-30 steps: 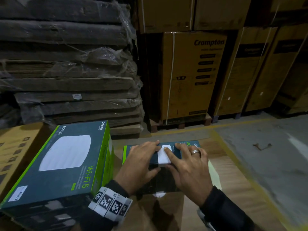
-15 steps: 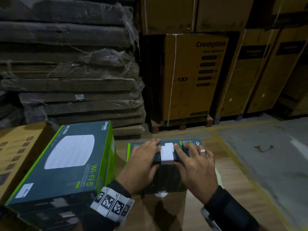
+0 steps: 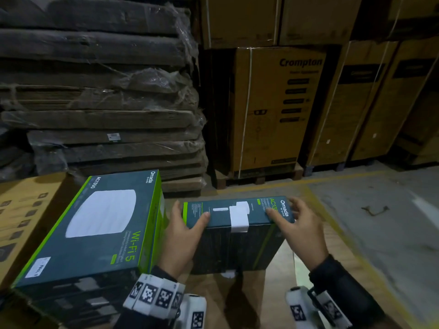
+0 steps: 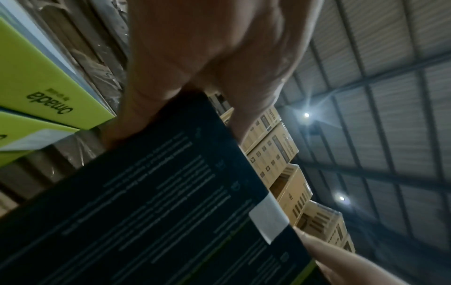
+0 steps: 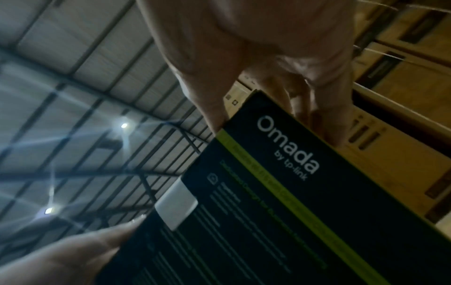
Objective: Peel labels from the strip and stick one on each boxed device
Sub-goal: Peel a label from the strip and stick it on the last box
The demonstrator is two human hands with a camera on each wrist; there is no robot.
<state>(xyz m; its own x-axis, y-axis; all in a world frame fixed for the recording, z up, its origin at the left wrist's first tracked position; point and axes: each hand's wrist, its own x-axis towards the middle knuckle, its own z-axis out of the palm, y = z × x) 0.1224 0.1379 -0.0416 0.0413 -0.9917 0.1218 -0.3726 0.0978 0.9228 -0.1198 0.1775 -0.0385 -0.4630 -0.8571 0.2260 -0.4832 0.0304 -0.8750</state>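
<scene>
A dark teal Omada boxed device [image 3: 237, 248] stands on its long edge on the brown surface in the middle. A white label [image 3: 238, 218] lies folded over its top front edge. My left hand [image 3: 187, 224] grips the box's left end, thumb on top and fingers round the far corner. My right hand [image 3: 292, 217] grips the right end the same way. The left wrist view shows the left hand [image 4: 195, 57], the box [image 4: 146, 202] and the label [image 4: 268, 217]. In the right wrist view are the right hand [image 5: 256, 57], the box [image 5: 292, 212] and the label [image 5: 176, 206].
A stack of matching Omada boxes [image 3: 95, 222] sits close on the left, its top box bearing a small white label [image 3: 39, 267]. A brown carton [image 3: 21, 210] lies further left. Wrapped flat cardboard [image 3: 99, 110] and Crompton cartons [image 3: 280, 110] stand behind. Concrete floor [image 3: 380, 222] lies to the right.
Both hands have slid apart from the label in the middle to the two ends of the box and taken hold there. The label stays stuck over the top edge.
</scene>
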